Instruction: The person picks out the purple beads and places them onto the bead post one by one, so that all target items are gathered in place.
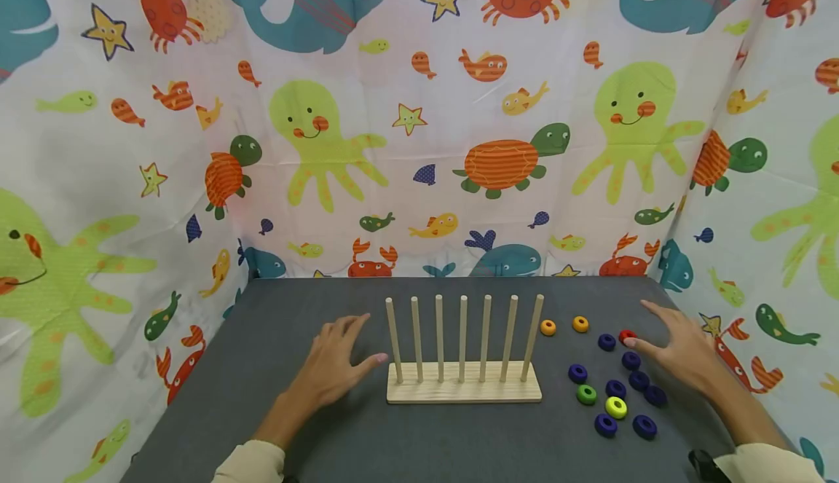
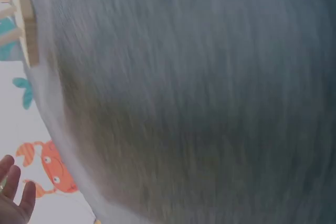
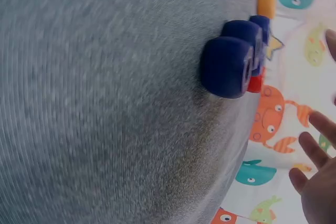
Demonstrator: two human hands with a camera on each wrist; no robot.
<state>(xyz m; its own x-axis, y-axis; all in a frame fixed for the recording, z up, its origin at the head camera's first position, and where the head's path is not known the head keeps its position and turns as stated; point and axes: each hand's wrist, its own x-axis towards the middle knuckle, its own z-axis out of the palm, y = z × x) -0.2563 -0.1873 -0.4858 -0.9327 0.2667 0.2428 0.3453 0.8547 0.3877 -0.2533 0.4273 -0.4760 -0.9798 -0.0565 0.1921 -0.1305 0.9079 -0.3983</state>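
Observation:
In the head view a wooden peg rack [image 1: 464, 390] with several upright bare pegs stands mid-table. My left hand [image 1: 329, 363] hovers beside its left end, fingers spread, thumb towards the first peg, holding nothing. On the right, my right hand [image 1: 684, 344] is held over the table with thumb and fingers apart. Its thumb tip lies over the edge of a red ring [image 1: 627, 336]; whether they touch I cannot tell. Several dark blue rings [image 1: 615, 389] are scattered left of that hand, with a green ring [image 1: 586, 395] and a yellow ring [image 1: 615, 407] among them.
Two orange rings, one near orange ring [image 1: 548, 328] and one farther orange ring [image 1: 580, 324], lie right of the rack. The grey tabletop [image 1: 459, 443] is bounded at the back and sides by a curtain [image 1: 406, 242] printed with sea animals.

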